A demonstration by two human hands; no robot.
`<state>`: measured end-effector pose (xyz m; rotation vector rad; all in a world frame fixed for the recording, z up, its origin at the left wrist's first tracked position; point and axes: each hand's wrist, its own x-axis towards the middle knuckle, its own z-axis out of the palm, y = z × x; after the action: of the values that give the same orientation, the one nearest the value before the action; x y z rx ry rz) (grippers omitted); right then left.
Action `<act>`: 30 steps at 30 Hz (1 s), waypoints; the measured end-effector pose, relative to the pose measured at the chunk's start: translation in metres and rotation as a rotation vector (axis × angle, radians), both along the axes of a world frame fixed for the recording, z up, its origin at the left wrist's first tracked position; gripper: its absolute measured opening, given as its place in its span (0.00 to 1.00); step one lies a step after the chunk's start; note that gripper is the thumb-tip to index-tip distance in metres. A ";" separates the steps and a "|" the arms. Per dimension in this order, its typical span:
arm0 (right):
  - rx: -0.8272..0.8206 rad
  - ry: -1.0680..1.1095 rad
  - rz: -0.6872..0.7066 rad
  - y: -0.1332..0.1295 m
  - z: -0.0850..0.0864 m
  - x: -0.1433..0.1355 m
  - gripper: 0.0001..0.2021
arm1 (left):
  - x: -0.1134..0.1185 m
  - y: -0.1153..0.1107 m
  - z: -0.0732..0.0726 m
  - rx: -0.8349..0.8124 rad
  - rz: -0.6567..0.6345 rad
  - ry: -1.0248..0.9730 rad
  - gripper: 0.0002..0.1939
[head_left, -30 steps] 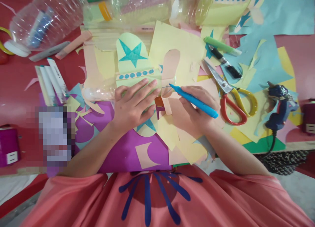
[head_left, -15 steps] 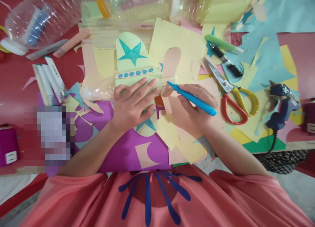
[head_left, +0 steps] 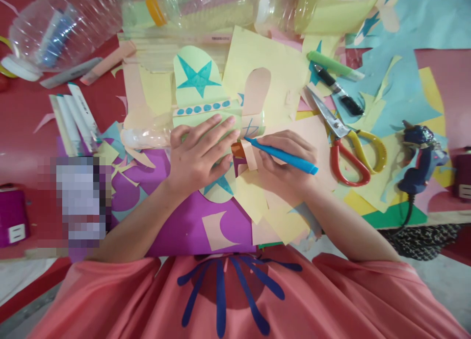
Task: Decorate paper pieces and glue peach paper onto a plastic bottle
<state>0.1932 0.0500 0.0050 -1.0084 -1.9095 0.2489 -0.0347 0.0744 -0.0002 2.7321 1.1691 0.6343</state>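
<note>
My left hand (head_left: 204, 150) lies with fingers spread over a small plastic bottle (head_left: 147, 137) wrapped in pale green paper, pressing it against the table. A paper wing with a teal star (head_left: 198, 76) sticks out above it, and another star wing (head_left: 220, 184) shows below. A strip of blue dots (head_left: 202, 107) runs across the wrap. In my right hand (head_left: 289, 155) is a blue marker (head_left: 283, 155), pinched between thumb and fingers. Its tip meets the peach band (head_left: 253, 125) at the bottle's right end, where blue lines are drawn. A peach paper fin (head_left: 258, 89) rises from that band.
Scissors (head_left: 340, 128) with red and yellow handles lie to the right, near a black pen (head_left: 338, 91) and a green marker (head_left: 334, 64). A glue gun (head_left: 421, 157) with a cord sits farther right. Several white markers (head_left: 75, 118) and large clear bottles (head_left: 69, 30) are at left and back.
My right hand has moved slightly down and left with the marker. More of the blue lines on the peach band now shows. My left hand stays in place.
</note>
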 end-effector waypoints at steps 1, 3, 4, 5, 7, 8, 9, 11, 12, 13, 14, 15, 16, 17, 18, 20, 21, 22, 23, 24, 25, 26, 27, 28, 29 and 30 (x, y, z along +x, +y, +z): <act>-0.007 -0.006 -0.004 0.000 0.000 -0.001 0.09 | 0.000 0.000 0.000 -0.014 0.003 -0.002 0.25; -0.023 -0.020 -0.002 -0.001 0.002 -0.003 0.09 | 0.001 0.000 0.000 -0.036 0.004 -0.009 0.24; -0.028 -0.023 -0.001 -0.001 0.003 -0.003 0.09 | 0.001 0.000 0.000 -0.042 0.004 -0.013 0.24; -0.031 -0.025 -0.001 -0.001 0.004 -0.003 0.08 | 0.001 0.000 0.000 -0.042 0.005 -0.014 0.23; -0.024 -0.022 0.006 -0.002 0.007 -0.001 0.08 | 0.002 0.000 0.000 -0.025 0.013 -0.009 0.22; -0.012 -0.017 0.011 -0.002 0.007 0.001 0.08 | 0.002 0.000 0.000 -0.013 0.019 -0.003 0.21; 0.001 -0.012 0.014 -0.002 0.007 0.002 0.08 | 0.002 0.000 0.000 -0.001 0.023 0.001 0.21; 0.023 0.007 -0.002 -0.003 0.006 0.005 0.10 | 0.003 0.000 0.001 0.016 0.023 0.006 0.20; 0.019 0.017 -0.024 -0.003 0.005 0.006 0.11 | 0.002 0.000 0.000 0.020 0.021 0.007 0.20; 0.006 0.022 -0.048 -0.004 0.003 0.007 0.12 | 0.002 0.000 0.000 0.019 0.019 0.009 0.21; -0.011 0.026 -0.067 -0.004 0.001 0.007 0.13 | 0.002 0.000 0.000 0.014 0.018 0.012 0.21; -0.027 0.031 -0.076 -0.004 0.000 0.008 0.13 | 0.002 0.000 0.000 0.008 0.019 0.014 0.22; -0.039 0.034 -0.077 -0.005 -0.002 0.008 0.14 | 0.001 0.000 0.000 0.000 0.021 0.014 0.23; -0.047 0.035 -0.074 -0.005 -0.003 0.008 0.15 | 0.001 0.000 -0.001 -0.008 0.023 0.013 0.23; -0.048 0.036 -0.072 -0.005 -0.005 0.008 0.16 | 0.001 0.000 -0.001 -0.013 0.024 0.011 0.23; -0.041 0.035 -0.073 -0.004 -0.007 0.008 0.18 | 0.001 0.000 -0.001 -0.023 0.027 0.004 0.22; -0.037 0.037 -0.078 -0.003 -0.007 0.009 0.18 | 0.001 0.001 -0.001 -0.031 0.026 0.000 0.22; -0.036 0.039 -0.085 -0.003 -0.008 0.009 0.19 | 0.001 0.001 -0.001 -0.044 0.023 -0.003 0.22; -0.040 0.037 -0.094 -0.003 -0.008 0.009 0.19 | 0.001 0.001 -0.001 -0.057 0.019 -0.006 0.22; -0.046 0.031 -0.101 -0.003 -0.008 0.010 0.18 | 0.000 0.001 -0.001 -0.069 0.016 -0.008 0.22; -0.051 0.022 -0.106 -0.002 -0.008 0.010 0.18 | 0.000 0.001 -0.001 -0.075 0.015 -0.010 0.22; -0.052 0.012 -0.106 -0.002 -0.007 0.010 0.17 | 0.000 0.001 -0.001 -0.076 0.014 -0.011 0.23; -0.049 0.004 -0.102 -0.002 -0.006 0.010 0.16 | 0.000 0.001 0.000 -0.071 0.013 -0.013 0.23; -0.039 0.001 -0.094 -0.002 -0.004 0.010 0.15 | 0.000 0.001 0.000 -0.065 0.012 -0.014 0.23; -0.033 0.001 -0.087 -0.002 -0.002 0.010 0.14 | 0.000 0.001 0.000 -0.057 0.011 -0.014 0.23; -0.032 -0.001 -0.083 -0.002 0.000 0.009 0.13 | 0.000 0.001 0.001 -0.048 0.011 -0.011 0.23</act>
<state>0.2022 0.0479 0.0048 -1.1066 -1.8646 0.2319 -0.0344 0.0754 0.0003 2.6808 1.1817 0.6132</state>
